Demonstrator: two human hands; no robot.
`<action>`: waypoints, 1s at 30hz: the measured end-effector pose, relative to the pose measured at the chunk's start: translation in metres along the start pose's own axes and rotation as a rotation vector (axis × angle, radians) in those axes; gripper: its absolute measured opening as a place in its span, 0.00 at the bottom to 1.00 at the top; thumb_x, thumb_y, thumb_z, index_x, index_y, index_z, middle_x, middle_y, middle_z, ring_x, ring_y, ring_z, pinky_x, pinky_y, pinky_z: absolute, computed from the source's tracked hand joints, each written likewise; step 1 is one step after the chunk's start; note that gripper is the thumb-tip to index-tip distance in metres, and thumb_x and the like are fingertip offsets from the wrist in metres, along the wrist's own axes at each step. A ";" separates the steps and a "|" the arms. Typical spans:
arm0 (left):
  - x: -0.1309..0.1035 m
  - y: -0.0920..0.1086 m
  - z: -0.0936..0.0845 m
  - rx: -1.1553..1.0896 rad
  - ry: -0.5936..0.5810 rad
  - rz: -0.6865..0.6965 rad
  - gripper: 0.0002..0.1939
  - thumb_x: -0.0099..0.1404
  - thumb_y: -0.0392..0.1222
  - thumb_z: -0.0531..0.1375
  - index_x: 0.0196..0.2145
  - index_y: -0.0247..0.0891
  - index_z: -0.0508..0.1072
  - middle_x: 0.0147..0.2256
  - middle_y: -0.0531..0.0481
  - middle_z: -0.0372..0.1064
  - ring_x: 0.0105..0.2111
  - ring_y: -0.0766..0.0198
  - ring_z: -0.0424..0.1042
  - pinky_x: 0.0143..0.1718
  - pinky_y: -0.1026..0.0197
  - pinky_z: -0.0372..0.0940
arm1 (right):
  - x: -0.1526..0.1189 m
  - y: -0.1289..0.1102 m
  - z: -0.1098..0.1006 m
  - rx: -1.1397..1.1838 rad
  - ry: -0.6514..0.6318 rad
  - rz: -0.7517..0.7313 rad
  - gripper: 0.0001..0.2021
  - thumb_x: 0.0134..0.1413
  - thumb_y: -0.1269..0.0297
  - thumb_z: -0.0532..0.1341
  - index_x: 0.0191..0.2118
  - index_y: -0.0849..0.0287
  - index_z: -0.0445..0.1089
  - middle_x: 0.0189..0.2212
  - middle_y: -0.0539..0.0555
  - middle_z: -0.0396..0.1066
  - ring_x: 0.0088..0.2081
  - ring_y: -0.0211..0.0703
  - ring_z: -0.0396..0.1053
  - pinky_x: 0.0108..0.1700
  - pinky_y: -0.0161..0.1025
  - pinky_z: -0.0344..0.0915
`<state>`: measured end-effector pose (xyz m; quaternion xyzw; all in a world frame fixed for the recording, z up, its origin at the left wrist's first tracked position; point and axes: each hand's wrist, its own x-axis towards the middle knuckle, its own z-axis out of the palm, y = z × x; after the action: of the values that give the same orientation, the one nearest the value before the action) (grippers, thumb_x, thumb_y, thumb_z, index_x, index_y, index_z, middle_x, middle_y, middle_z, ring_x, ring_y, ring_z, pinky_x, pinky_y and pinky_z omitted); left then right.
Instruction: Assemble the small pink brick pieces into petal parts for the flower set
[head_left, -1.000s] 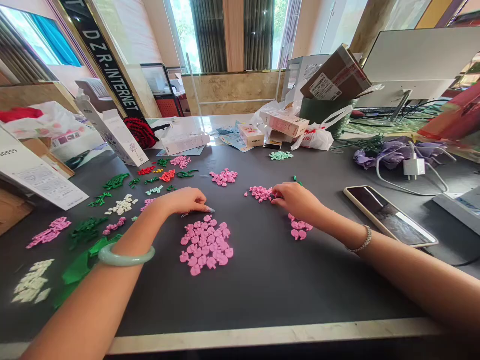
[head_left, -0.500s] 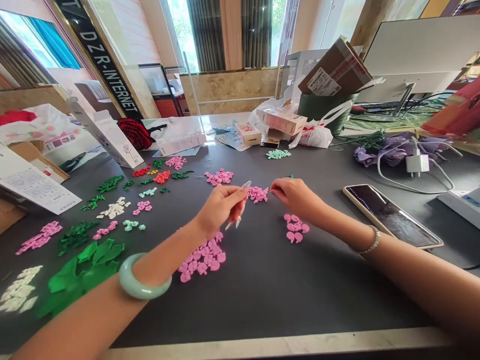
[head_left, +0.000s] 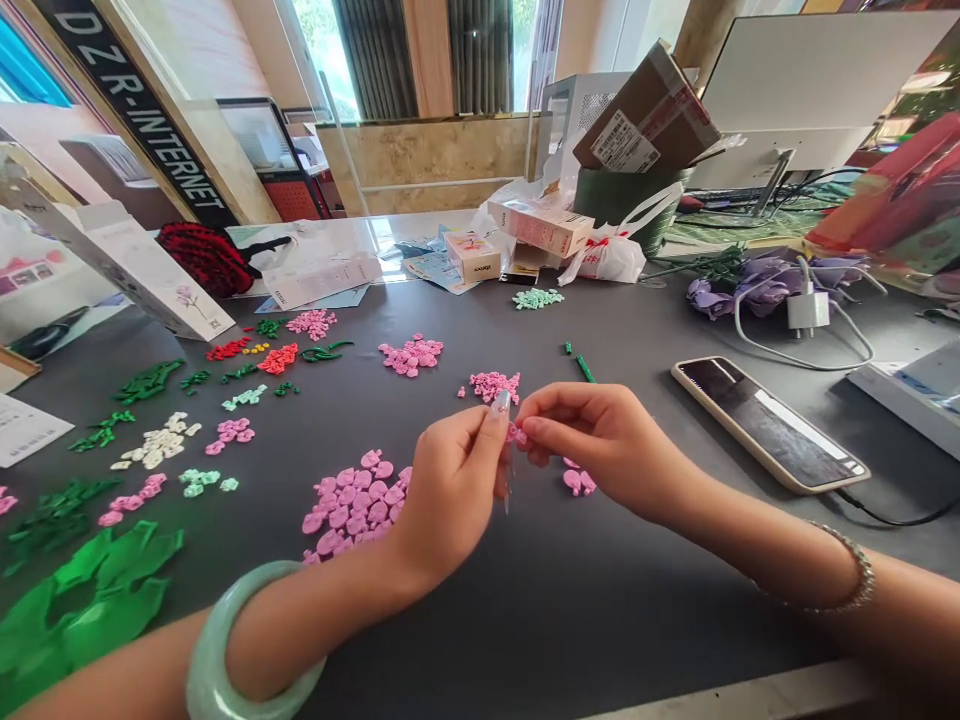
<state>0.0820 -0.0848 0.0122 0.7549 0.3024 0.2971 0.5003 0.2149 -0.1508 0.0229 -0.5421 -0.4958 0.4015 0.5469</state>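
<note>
Above the dark tabletop my two hands meet with their fingertips close together. My left hand (head_left: 457, 470), with a jade-green bangle on the wrist, pinches a small pink plastic piece (head_left: 514, 433) between thumb and fingers. My right hand (head_left: 600, 435) closes thumb and forefinger on the same piece from the other side. Fingers hide most of it. Just behind the hands lies a heap of tiny pink pieces (head_left: 495, 386). Round pink pieces (head_left: 352, 505) spread beside my left forearm, and a few more (head_left: 577, 480) show below my right hand.
Green stem pieces (head_left: 583, 366) lie beyond my right hand. Sorted green, white, red and mint piles, such as the white pieces (head_left: 159, 442), cover the left. A phone (head_left: 772, 425) and purple flowers (head_left: 765, 285) are at right. Boxes (head_left: 472, 257) stand at the back.
My hands have come together; the right moved left and down onto the pink piece at my left fingertips. A green stem piece behind the right hand is now uncovered. The view has shifted right.
</note>
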 end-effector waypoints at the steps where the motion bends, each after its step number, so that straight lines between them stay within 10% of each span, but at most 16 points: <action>1: -0.001 -0.001 0.000 0.019 0.012 0.023 0.20 0.67 0.42 0.48 0.18 0.36 0.61 0.14 0.56 0.57 0.16 0.72 0.58 0.19 0.69 0.54 | -0.001 0.001 0.002 -0.007 0.003 -0.005 0.05 0.50 0.67 0.60 0.26 0.62 0.68 0.21 0.47 0.66 0.24 0.30 0.64 0.27 0.30 0.63; 30: -0.026 -0.027 0.013 -0.133 -0.038 -0.218 0.19 0.69 0.49 0.47 0.24 0.37 0.61 0.18 0.56 0.60 0.16 0.73 0.59 0.16 0.71 0.56 | 0.002 0.027 0.006 0.025 -0.074 0.195 0.02 0.46 0.70 0.60 0.26 0.61 0.66 0.20 0.46 0.64 0.24 0.31 0.61 0.27 0.31 0.60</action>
<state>0.0706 -0.1034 -0.0214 0.6883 0.3528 0.2459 0.5842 0.2117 -0.1449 -0.0037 -0.5660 -0.4553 0.4787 0.4932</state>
